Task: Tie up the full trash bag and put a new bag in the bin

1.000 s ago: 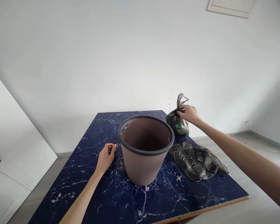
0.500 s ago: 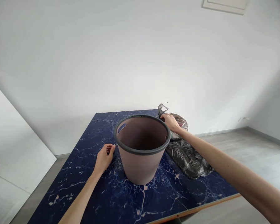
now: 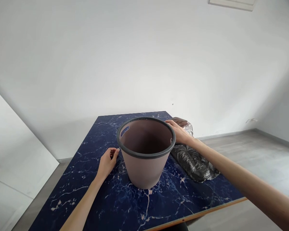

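Note:
A mauve plastic bin [image 3: 144,171] with a dark grey rim stands empty on a blue marbled table [image 3: 106,205]. My left hand [image 3: 108,162] rests on the table just left of the bin, its fingers curled in with nothing visible in them. My right hand [image 3: 179,131] lies at the bin's right rim, fingers stretched out towards it. Right behind that hand sits a small tied plastic bag [image 3: 187,125] with something in it, partly hidden by the hand. A flat, crumpled black bin bag [image 3: 196,162] lies on the table under my right forearm.
A white slanted panel [image 3: 12,160] stands at the left beside the table. The table's far edge meets a plain white wall, and its right and near edges drop to a grey floor [image 3: 260,150].
My right hand carried the small tied bag leftwards and down from mid-air to the bin's right rim, and its fingers now lie flat. The left hand has not moved.

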Demonstrator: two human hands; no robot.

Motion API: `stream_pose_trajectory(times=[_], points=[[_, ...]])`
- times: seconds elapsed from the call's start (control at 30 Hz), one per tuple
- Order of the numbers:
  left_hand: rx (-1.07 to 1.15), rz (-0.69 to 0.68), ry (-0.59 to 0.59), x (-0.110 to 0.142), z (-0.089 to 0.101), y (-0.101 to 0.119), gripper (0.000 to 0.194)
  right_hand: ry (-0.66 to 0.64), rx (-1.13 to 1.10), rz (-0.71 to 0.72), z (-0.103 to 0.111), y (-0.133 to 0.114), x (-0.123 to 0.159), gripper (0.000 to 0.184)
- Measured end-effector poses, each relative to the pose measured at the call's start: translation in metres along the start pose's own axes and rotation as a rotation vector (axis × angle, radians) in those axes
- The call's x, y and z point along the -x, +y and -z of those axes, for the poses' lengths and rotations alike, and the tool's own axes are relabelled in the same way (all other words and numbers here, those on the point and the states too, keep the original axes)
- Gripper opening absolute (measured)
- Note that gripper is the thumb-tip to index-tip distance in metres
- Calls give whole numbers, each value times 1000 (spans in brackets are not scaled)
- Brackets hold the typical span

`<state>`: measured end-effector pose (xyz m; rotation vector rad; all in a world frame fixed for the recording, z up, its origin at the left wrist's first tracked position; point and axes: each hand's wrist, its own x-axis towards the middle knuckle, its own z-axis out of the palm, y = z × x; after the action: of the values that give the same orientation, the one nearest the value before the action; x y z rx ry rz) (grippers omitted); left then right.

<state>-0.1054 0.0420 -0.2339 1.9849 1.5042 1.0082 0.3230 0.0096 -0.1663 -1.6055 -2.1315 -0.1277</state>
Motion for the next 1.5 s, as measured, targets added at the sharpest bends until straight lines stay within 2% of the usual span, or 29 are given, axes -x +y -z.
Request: stream_pose_trajectory(times=[0.07, 0.13, 0.23, 0.3, 0.43, 0.57, 0.7, 1.13, 1.37, 1.5], points=[[-5, -3, 0, -1, -1, 0, 49, 33, -1, 9, 9, -3, 20, 52], [-14, -5, 2, -2, -2, 0, 49, 56, 5, -15, 16, -5, 44, 43], [-28, -8, 7, -3, -4, -2, 47, 49, 21, -98, 15, -7, 88, 36], [-35, -11, 11, -4, -5, -2, 45, 39, 41, -167, 3, -8, 121, 45], [-48, -15, 16, -6, -5, -1, 44, 60, 97, -326, -40, -16, 181, 72], [-58, -20, 16, -7, -5, 0, 43, 40, 130, -388, -76, -25, 215, 75], [-64, -26, 12, -9, -6, 1, 40, 54, 173, -390, -87, -29, 222, 71], [-87, -57, -23, -7, -6, 7, 41, 112, 259, -398, -85, -68, 228, 68], [-99, -65, -29, -7, -7, 7, 40, 123, 212, -416, -86, -93, 227, 70], [-103, -82, -56, -6, -5, 7, 48, 77, 111, -430, -84, -116, 223, 71]])
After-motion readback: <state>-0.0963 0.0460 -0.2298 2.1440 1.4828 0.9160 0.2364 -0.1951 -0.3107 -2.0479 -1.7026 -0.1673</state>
